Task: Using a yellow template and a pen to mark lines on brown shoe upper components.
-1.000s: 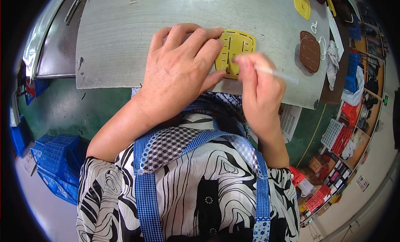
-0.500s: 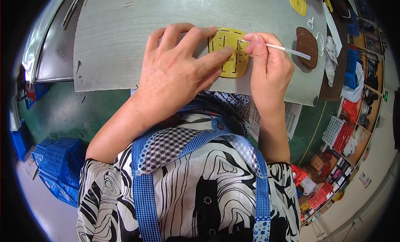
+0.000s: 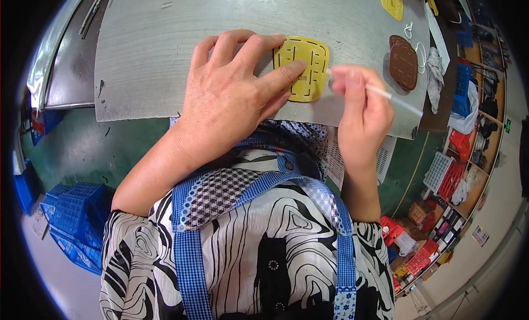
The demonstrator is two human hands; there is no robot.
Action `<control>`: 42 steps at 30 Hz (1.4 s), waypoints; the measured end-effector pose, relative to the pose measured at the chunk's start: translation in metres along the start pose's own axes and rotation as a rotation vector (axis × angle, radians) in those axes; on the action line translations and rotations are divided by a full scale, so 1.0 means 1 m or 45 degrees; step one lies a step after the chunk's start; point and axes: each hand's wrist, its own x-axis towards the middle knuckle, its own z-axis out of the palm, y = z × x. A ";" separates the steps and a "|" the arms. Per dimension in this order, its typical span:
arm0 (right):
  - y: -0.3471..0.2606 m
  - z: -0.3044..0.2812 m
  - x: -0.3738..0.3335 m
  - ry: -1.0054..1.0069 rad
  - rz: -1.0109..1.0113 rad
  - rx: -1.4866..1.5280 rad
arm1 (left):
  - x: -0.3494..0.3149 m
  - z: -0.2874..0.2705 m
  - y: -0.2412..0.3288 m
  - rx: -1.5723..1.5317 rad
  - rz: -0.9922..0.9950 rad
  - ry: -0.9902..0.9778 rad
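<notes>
A yellow template [image 3: 315,72] with slots cut through it lies near the front edge of the grey table; a thin dark rim shows along its lower edge. The spread fingers of my left hand [image 3: 228,91] press on its left side, index finger on the middle, holding nothing. Just beyond its right edge, my right hand [image 3: 361,108] pinches a slim white pen [image 3: 379,92] with a translucent tail. Motion smears the pen and these fingertips, and the tip hovers beside the template or touches its edge; I cannot tell which.
Brown leather pieces [image 3: 404,63] are stacked on the right of the table [image 3: 154,55], by white cord loops [image 3: 421,58] and a crumpled cloth [image 3: 435,80]. Another yellow template [image 3: 392,4] lies farther back. Blue crates [image 3: 77,221] stand on the floor at left; shelves [image 3: 480,132] line the right.
My right hand has drawn the pen off the template's upper right part, moving right and toward me. The left hand keeps its place on the template.
</notes>
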 end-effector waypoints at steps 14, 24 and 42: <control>-0.006 0.004 -0.019 0.017 -0.093 -0.247 | 0.001 -0.001 -0.002 -0.003 0.005 0.002; 0.012 0.008 0.008 0.272 -0.111 -0.001 | 0.044 -0.019 -0.014 -0.183 0.061 -0.252; 0.066 -0.090 0.001 0.640 0.211 -0.022 | 0.000 -0.015 -0.010 -0.072 0.331 -0.341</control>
